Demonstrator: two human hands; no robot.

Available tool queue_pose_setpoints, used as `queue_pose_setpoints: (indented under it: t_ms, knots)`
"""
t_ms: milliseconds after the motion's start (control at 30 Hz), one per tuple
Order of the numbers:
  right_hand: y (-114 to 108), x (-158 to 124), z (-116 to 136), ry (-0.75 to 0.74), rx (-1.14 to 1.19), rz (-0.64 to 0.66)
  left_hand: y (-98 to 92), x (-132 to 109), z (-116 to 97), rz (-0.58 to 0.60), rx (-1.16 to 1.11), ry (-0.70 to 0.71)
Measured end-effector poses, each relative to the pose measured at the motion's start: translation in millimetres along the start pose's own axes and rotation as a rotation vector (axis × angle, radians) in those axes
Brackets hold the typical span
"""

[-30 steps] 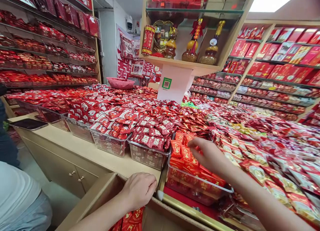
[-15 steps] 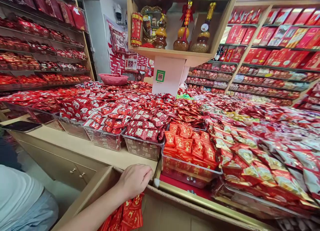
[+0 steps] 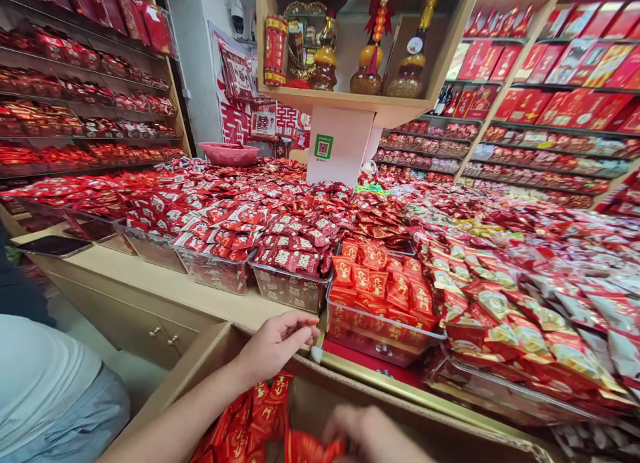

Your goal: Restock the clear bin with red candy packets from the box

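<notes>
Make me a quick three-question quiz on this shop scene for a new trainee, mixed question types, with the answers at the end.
1. Which hand is lower, at the red packets inside the cardboard box?
2. True or false: in this picture, the pink basket stands left of the QR code.
3. What colour is the lettering on those packets? A) blue B) gold C) black

Key: 1. The right hand. 2. True. 3. B.

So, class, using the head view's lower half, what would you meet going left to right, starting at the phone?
Phone, cupboard knobs, left hand, right hand, silvery packets. Left out: the red packets in the cardboard box, as they overlap both hands.
</notes>
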State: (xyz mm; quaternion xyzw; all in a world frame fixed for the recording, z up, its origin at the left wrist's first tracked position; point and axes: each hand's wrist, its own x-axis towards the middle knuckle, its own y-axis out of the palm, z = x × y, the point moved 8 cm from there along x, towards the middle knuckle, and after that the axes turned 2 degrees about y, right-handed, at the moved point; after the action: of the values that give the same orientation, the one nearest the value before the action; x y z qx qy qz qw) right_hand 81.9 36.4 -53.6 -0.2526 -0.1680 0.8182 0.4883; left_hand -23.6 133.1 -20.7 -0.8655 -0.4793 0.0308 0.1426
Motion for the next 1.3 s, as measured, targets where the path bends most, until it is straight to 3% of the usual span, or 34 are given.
queue_pose_setpoints:
  t_ms: [133, 200, 300, 467, 667, 767, 867, 1033, 1133, 1233, 1300]
  knots:
    - [-46.5, -13.4, 2.4, -0.062, 0.504, -0.202, 36.2, -9.3, -10.2, 0.238, -0.430, -0.144]
    - [-54.1, -16.4, -3.9, -0.062, 0.578, -0.233, 47.5, -10.7, -9.9, 0.270, -0.508, -0.212]
    - [-55.0, -14.4, -15.4, -0.057, 0.594, -0.253, 56.1, -9.0, -4.1, 0.257, -0.468, -0.249]
    - [-54.9, -10.2, -24.1, -0.071, 0.648, -0.263, 61.2, -7.0, 8.8, 0.138, -0.452, -0.299]
    - [-59.0, -12.8, -23.2, -0.053, 0.687, -0.351, 66.6, -8.9, 2.2, 0.096, -0.438, -0.256]
    - [-59.4, -15.1, -20.6, -0.090, 0.604, -0.403, 65.7, -10.1, -0.2, 0.075, -0.380, -0.221]
    - [-65.7, -21.6, -12.0, -0.230, 0.408, -0.498, 64.3, -10.9, 0.8, 0.060, -0.365, -0.204]
    - [-73.9, -49.2, 23.0, -0.592, -0.266, -0.825, 69.2, -20.1, 2.6, 0.092, -0.480, -0.317]
    - [-60.9, -55.4, 37.0, -0.734, -0.500, -0.865, 74.5, -25.3, -2.5, 0.106, -0.663, -0.371]
    - [-45.1, -50.5, 38.9, -0.753, -0.599, -0.830, 68.7, -22.5, -8.5, 0.029, -0.684, -0.304]
    - [-45.7, -43.9, 29.2, -0.659, -0.463, -0.841, 63.6, -19.9, -11.6, -0.021, -0.621, -0.240]
